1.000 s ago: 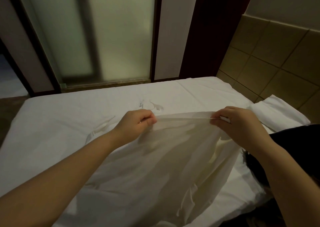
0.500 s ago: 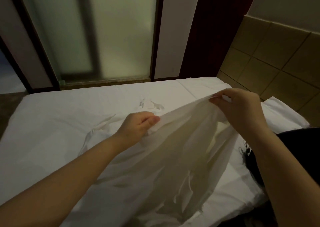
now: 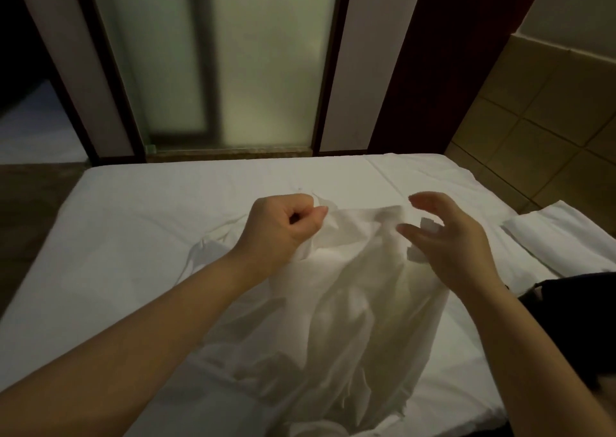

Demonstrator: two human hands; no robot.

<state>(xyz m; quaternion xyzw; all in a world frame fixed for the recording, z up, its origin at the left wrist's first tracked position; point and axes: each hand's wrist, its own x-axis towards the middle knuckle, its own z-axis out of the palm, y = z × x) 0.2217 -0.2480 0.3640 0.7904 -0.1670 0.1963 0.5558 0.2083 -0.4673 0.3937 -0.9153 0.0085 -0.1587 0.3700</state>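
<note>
The bed (image 3: 140, 236), under a smooth white sheet, fills the lower picture and serves as the landmark. Beyond its far edge stands a frosted glass door (image 3: 240, 56), and a tiled wall (image 3: 550, 120) runs along its right side.

The white cloth (image 3: 350, 306) is next in size. It lies over the middle of the bed, piled loosely on the near side and raised to a bunched top edge towards the centre. At the bed's right edge rests a folded white pillow (image 3: 560, 236), with a dark bundle (image 3: 586, 306) just nearer than it.

The left grip (image 3: 283, 228) is clenched on the cloth's top edge above the middle of the bed, with fabric spilling from under the thumb. The right grip (image 3: 446, 236) hovers just beside that edge, released, its fingers spread and lightly curved, pinching nothing.

This is the change. A second ago both grips pinched the edge and held it taut between them. Half a second ago the right one lifted its corner higher. Now it has let go, and the edge has slumped into folds.

The cloth hangs from one grip only, so the right grip is probably about to retake the hem at a new spot before spreading can go on.
</note>
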